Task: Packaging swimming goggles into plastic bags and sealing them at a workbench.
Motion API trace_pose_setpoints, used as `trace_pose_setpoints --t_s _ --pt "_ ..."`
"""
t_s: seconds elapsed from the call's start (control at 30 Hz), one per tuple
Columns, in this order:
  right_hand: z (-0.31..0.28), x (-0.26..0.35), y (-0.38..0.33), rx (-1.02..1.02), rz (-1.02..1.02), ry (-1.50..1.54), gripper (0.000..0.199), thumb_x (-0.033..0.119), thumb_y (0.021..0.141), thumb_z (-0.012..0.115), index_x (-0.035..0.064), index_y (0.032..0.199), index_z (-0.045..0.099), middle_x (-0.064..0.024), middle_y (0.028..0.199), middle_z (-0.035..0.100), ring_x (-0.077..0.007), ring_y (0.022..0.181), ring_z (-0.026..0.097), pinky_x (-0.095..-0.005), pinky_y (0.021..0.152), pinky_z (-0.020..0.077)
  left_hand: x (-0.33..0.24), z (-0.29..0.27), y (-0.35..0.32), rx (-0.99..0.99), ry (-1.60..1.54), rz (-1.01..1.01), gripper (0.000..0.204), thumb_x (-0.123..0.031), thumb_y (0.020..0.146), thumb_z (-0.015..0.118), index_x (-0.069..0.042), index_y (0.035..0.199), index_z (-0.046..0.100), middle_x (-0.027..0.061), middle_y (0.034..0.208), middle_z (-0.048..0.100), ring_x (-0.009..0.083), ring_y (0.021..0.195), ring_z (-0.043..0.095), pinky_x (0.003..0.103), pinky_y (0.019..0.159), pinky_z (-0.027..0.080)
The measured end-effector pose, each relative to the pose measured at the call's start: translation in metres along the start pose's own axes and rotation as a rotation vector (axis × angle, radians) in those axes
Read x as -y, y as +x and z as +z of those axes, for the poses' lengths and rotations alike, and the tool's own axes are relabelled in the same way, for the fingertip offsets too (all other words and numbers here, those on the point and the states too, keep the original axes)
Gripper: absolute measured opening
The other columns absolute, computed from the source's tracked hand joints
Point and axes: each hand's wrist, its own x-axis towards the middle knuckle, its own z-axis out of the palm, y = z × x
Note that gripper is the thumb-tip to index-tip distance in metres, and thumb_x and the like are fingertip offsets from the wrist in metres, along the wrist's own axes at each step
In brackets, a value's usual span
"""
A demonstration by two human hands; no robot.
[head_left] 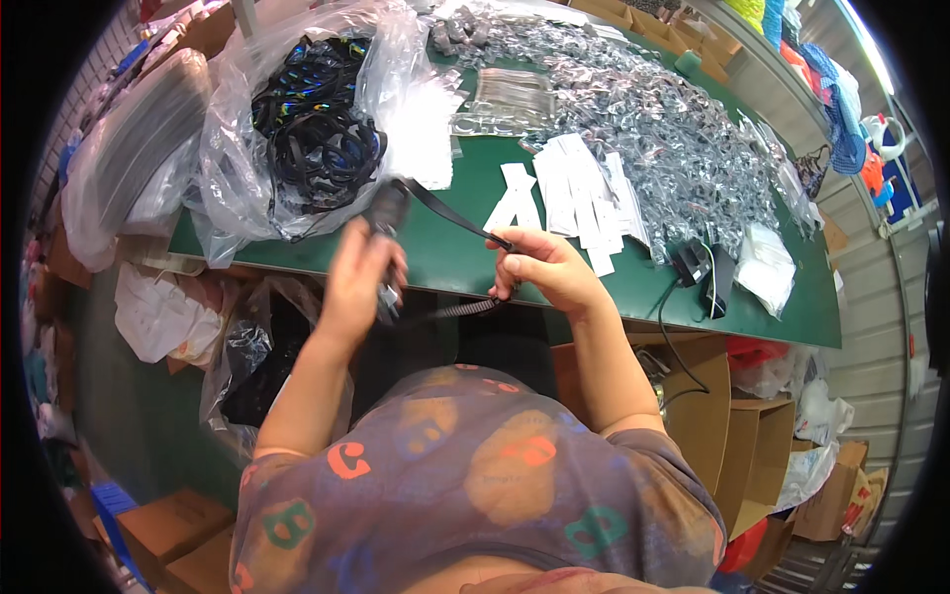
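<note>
My left hand, smeared by motion, is closed round a dark bundle at the near edge of the green table. From this bundle a black strap loops across to my right hand. There the thumb and fingers pinch the strap, and a ribbed-looking length of it runs back to the left below. What exactly the bundle consists of is too blurred to tell. Behind my left hand, an opened clear plastic bag holds a heap of coiled black straps.
Many small clear packets cover the back and right of the green table. White paper strips lie before them. A black device with a cable and a white packet sit near the right edge. Cardboard boxes stand below.
</note>
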Motion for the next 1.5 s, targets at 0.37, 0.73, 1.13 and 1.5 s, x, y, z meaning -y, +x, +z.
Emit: trace_pose_setpoints --t_s 0.37,0.73,1.13,1.5 --pt "-0.090 0.005 0.052 -0.703 -0.472 -1.573 0.013 0.016 0.091 0.070 0.0083 0.100 0.075 -0.0126 0.088 0.066 -0.0344 0.082 0.067 -0.0439 0.072 0.0533 0.022 0.043 -0.040 0.206 -0.432 -0.412 0.023 -0.027 0.109 0.049 -0.008 0.123 0.052 0.0062 0.092 0.062 0.0153 0.078 0.062 0.030 0.062 0.052" --pt "-0.214 0.050 0.063 -0.967 -0.075 -1.784 0.021 0.032 0.093 0.066 0.0187 0.102 0.079 -0.0098 0.102 0.070 -0.0323 0.096 0.070 -0.0473 0.081 0.0542 0.016 0.051 -0.019 0.240 -0.604 -0.485 0.031 -0.028 0.110 0.049 -0.006 0.131 0.052 0.0086 0.091 0.063 0.0186 0.078 0.064 0.032 0.063 0.053" --pt "0.030 0.000 0.006 -0.200 -0.275 -0.646 0.019 0.014 0.094 0.075 0.0023 0.109 0.073 -0.0023 0.090 0.071 -0.0101 0.079 0.064 -0.0282 0.072 0.0526 0.048 0.083 0.014 0.051 -0.490 -0.367 0.040 -0.042 0.110 0.046 -0.010 0.134 0.049 0.0053 0.113 0.064 0.0151 0.104 0.066 0.033 0.086 0.057" --pt "-0.027 -0.028 -0.013 -0.547 -0.201 -0.451 0.025 0.015 0.100 0.064 0.0049 0.123 0.069 -0.0076 0.088 0.070 -0.0120 0.070 0.064 -0.0294 0.065 0.0532 0.040 0.070 -0.007 0.330 -0.449 -0.395 0.039 -0.022 0.107 0.051 -0.009 0.142 0.043 0.0091 0.113 0.063 0.0191 0.095 0.069 0.036 0.060 0.059"
